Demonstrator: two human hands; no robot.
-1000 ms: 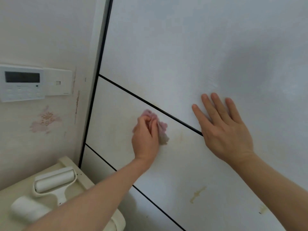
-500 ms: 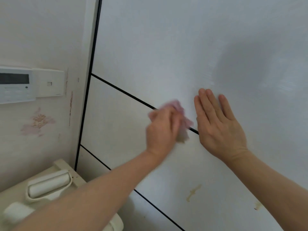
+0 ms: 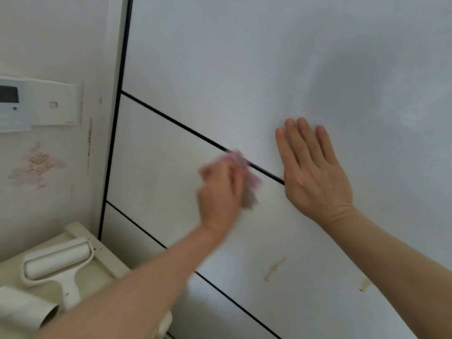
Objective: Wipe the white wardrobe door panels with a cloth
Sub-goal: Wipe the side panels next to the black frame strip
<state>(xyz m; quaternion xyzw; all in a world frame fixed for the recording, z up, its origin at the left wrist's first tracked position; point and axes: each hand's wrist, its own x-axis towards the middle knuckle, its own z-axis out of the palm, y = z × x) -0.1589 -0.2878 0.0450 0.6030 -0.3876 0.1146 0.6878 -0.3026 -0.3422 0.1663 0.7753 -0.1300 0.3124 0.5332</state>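
Here no legible writing shows as left hand (image 3: 221, 196) grips cloth (image 3: 247, 182).

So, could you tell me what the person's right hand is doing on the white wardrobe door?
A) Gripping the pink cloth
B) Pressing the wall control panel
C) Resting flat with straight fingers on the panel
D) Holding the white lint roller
C: the right hand lies flat, fingers straight, on the white wardrobe door, while the left hand holds the crumpled pink cloth beside it.
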